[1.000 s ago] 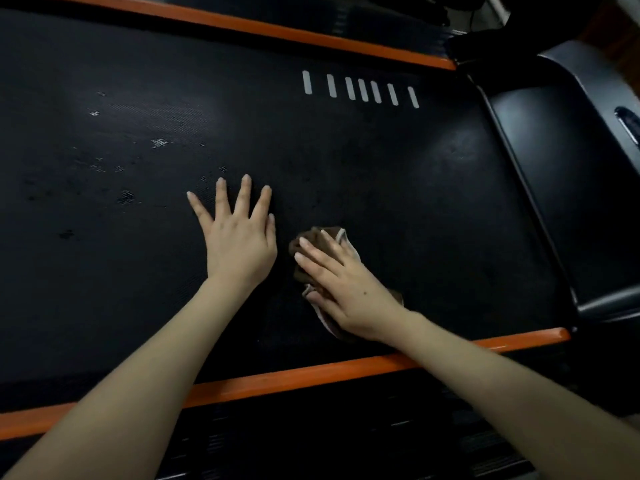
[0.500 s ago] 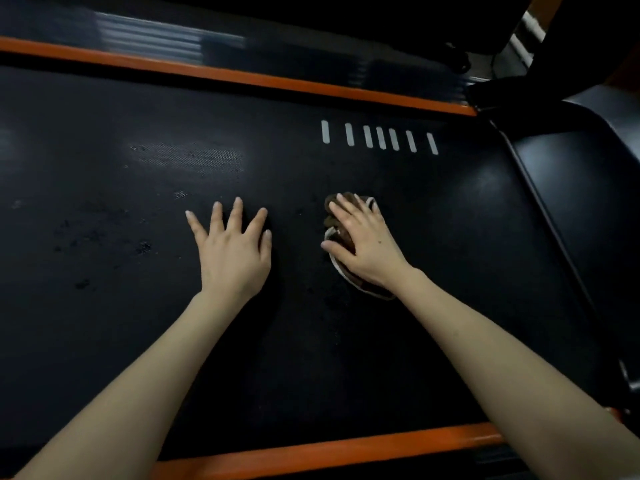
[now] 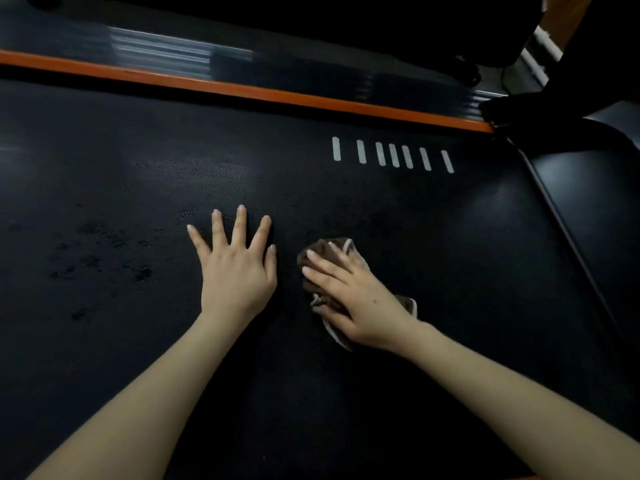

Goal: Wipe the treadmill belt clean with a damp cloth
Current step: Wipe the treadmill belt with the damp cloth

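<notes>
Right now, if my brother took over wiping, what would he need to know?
Left hand: flat on the belt, fingers spread, holding nothing.
Right hand: presses the cloth onto the belt, just right of the left hand.
Done: wiping is under way mid-belt; how much is clean is hard to tell.
Left: spots on the belt to the left of the left hand look unwiped.

Black belt (image 3: 381, 393), fine dotted texture, white dash marks (image 3: 393, 155); orange side rail (image 3: 242, 90); brown cloth (image 3: 320, 251), pale edging.
</notes>
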Demonstrator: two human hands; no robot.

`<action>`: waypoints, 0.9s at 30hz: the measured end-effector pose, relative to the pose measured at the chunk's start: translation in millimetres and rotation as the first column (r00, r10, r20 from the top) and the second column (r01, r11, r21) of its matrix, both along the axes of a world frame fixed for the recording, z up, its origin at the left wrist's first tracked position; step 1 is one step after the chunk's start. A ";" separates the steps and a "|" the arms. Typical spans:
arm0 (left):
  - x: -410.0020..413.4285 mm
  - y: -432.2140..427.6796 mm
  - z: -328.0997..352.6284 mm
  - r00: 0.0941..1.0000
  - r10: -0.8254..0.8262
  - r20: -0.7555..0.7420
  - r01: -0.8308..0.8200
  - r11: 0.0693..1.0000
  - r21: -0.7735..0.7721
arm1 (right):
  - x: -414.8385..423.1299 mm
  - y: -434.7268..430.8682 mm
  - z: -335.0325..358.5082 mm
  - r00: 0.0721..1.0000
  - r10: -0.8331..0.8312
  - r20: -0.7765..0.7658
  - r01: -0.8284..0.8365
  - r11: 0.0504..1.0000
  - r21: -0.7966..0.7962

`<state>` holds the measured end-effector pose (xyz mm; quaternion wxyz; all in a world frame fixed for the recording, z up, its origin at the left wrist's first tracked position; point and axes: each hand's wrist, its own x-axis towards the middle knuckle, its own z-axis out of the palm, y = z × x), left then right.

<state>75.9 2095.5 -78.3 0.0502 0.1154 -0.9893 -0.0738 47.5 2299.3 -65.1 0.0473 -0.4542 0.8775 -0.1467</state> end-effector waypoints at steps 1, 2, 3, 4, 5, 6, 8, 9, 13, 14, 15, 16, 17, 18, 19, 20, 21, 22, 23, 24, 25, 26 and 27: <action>0.2 0.7 0.3 1.000 0.001 0.000 -0.001 1.000 0.003 | -5.9 3.2 1.7 0.999 0.054 -0.003 -0.054 0.998 0.009; 0.3 1.0 0.8 1.000 0.001 0.001 -0.001 1.000 0.003 | -19.6 4.9 3.3 0.996 0.084 -0.024 -0.084 0.996 0.016; 0.2 1.1 0.9 1.000 -0.003 0.004 0.003 1.000 -0.001 | -37.4 4.2 3.4 0.997 0.067 -0.050 -0.066 0.998 0.014; 0.2 1.0 0.8 1.000 -0.003 0.008 0.003 1.000 -0.005 | -59.6 1.3 2.8 0.998 -0.012 -0.056 0.012 1.000 -0.002; 0.2 0.7 0.8 1.000 -0.002 0.015 0.002 1.000 -0.007 | -84.0 -2.9 3.2 0.990 -0.139 -0.033 0.138 0.990 -0.022; 0.3 0.6 1.0 1.000 0.000 0.022 0.000 1.000 -0.008 | -107.8 -8.2 3.5 0.962 -0.272 -0.016 0.272 0.962 -0.017; 0.1 0.6 1.2 1.000 0.006 0.022 -0.006 1.000 -0.005 | -144.4 -21.2 1.6 0.878 -0.479 -0.023 0.479 0.878 0.019; -0.1 0.3 0.9 1.000 0.010 0.022 -0.010 1.000 -0.004 | -151.8 -28.1 1.3 0.849 -0.528 -0.031 0.528 0.849 0.022; -1.5 -0.2 1.0 1.000 0.004 0.017 -0.004 1.000 0.007 | -106.6 -41.0 1.9 0.922 -0.386 -0.019 0.386 0.922 0.030; -1.8 -0.6 0.8 1.000 0.002 0.017 -0.002 1.000 0.006 | -84.2 -38.0 0.8 0.958 -0.285 -0.024 0.286 0.958 0.033; -1.9 -1.2 0.5 1.000 0.001 0.019 -0.001 1.000 0.003 | -63.9 -32.1 1.3 0.983 -0.182 -0.022 0.182 0.982 0.041; -1.5 -1.7 -0.2 1.000 0.000 0.021 0.000 1.000 0.001 | -51.2 -23.7 2.4 0.995 -0.097 -0.009 0.097 0.993 0.063; -0.3 -1.9 -0.6 1.000 -0.001 0.023 0.001 1.000 -0.001 | -49.3 -14.4 3.1 1.000 -0.029 0.007 0.028 0.995 0.091; 0.5 -2.0 -0.8 1.000 -0.003 0.024 0.003 1.000 -0.002 | -56.4 -5.8 4.1 1.000 0.017 0.000 -0.017 0.995 0.101; 1.1 -2.1 -1.1 1.000 -0.005 0.023 0.005 1.000 -0.001 | -68.4 0.2 5.7 0.999 0.021 -0.026 -0.019 0.996 0.084; 0.8 -2.1 -1.1 1.000 -0.006 0.022 0.006 1.000 0.000 | -83.4 4.5 7.3 0.998 -0.057 -0.034 0.058 0.997 0.044; 0.6 -2.3 -0.8 1.000 -0.008 0.020 0.008 1.000 0.001 | -99.2 7.9 10.1 0.981 -0.192 -0.016 0.192 0.981 0.003; 0.3 -2.4 -0.3 1.000 -0.009 0.015 0.009 1.000 0.002 | -114.1 10.2 12.5 0.942 -0.336 0.014 0.336 0.942 -0.009; 0.4 -2.2 0.3 1.000 -0.012 0.008 0.012 1.000 0.001 | -125.2 11.1 13.0 0.900 -0.434 0.023 0.435 0.901 -0.006; 0.0 -2.2 1.6 1.000 -0.016 0.003 0.016 1.000 -0.006 | -132.1 11.1 11.7 0.878 -0.478 0.007 0.478 0.878 -0.004; -1.1 -1.9 3.5 1.000 -0.020 0.002 0.021 1.000 -0.014 | -135.8 11.2 10.7 0.874 -0.485 -0.013 0.485 0.874 -0.007; -3.1 -1.8 5.8 1.000 -0.022 0.000 0.021 1.000 -0.023 | -137.1 11.3 10.0 0.876 -0.482 -0.019 0.482 0.876 -0.009; -7.0 -2.4 8.7 1.000 -0.019 -0.005 0.019 0.999 -0.028 | -137.1 11.0 9.4 0.879 -0.476 -0.020 0.476 0.879 -0.014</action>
